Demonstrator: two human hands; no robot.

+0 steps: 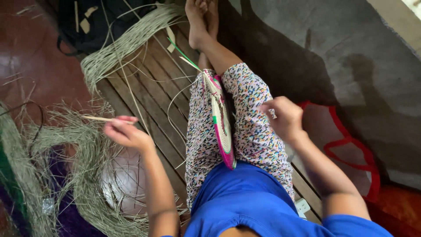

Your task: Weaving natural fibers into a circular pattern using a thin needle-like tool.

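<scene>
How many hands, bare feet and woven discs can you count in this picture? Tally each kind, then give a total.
Hands: 2, the left hand pinching a pale strip, and the right hand
Bare feet: 2, crossed
Woven disc: 1, on edge between the legs
Total: 5

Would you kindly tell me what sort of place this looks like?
Probably a home weaving spot on a slatted wooden bench: bundles of dried straw lie about, a coiled woven disc rests between the knees, and the left hand pinches a pale strand.
</scene>
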